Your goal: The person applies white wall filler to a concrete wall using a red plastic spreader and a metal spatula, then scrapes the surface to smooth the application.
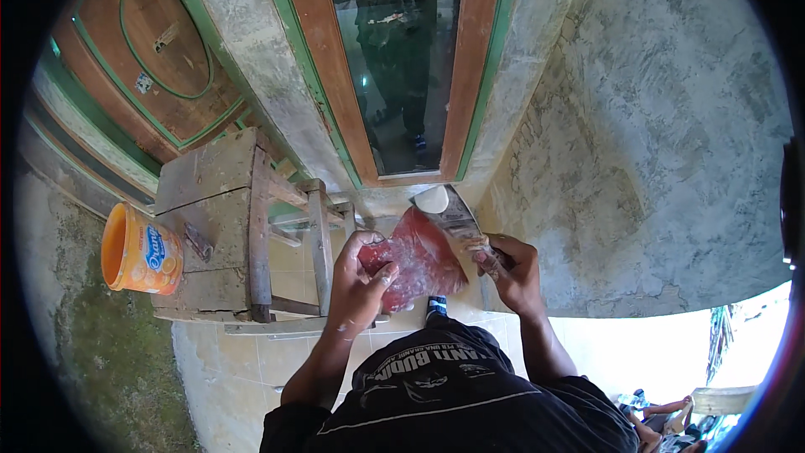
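Note:
My left hand grips a red, bent plastic piece by its left edge, thumb on top. White smears of paste cover much of its surface. In my right hand is a putty knife, held by its handle, with the fingers wrapped round it. A lump of white paste sits near the end of its blade, just past the far edge of the red piece. Both hands carry white smudges.
To the left stands a worn wooden bench with an orange bucket on it. Ahead is a wood-framed window. A rough grey wall rises on the right. Part of another person shows at lower right.

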Motion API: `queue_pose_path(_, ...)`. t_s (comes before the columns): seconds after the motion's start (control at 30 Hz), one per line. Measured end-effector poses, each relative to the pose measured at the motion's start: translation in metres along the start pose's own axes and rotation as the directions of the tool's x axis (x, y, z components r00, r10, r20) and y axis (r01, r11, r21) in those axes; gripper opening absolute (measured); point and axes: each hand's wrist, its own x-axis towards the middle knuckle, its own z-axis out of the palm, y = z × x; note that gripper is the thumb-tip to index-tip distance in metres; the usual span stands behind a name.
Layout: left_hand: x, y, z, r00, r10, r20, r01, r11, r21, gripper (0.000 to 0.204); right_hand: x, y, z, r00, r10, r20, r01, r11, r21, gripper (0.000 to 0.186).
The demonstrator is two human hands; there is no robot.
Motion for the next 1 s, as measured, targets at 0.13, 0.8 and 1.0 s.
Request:
queue_pose_path(0.13, 0.008, 0.01, -0.009, 0.991, -0.135, 0.002, 0.131, 0.959, -0.251, 0.043, 0.012, 0.002, 0.001, 0.943, -0.333, -0.021, 0.308, 0.892, -0.331, 0.025)
queue_pose_path(0.8, 0.124, -0.015, 0.052, 0.93, 0.325, -0.17, -0.329, 0.944, 0.005, 0.029, 0.043, 0.039, -0.084, 0.968, 0.241, -0.064, -0.24, 0.971, 0.022, 0.024)
queue_pose_path(1.0, 0.141, -0.022, 0.088, 0.947, 0.314, 0.069, -0.322, 0.929, 0.181, 0.026, 0.066, 0.047, -0.1, 0.957, 0.282, -0.061, -0.279, 0.958, 0.063, 0.028)
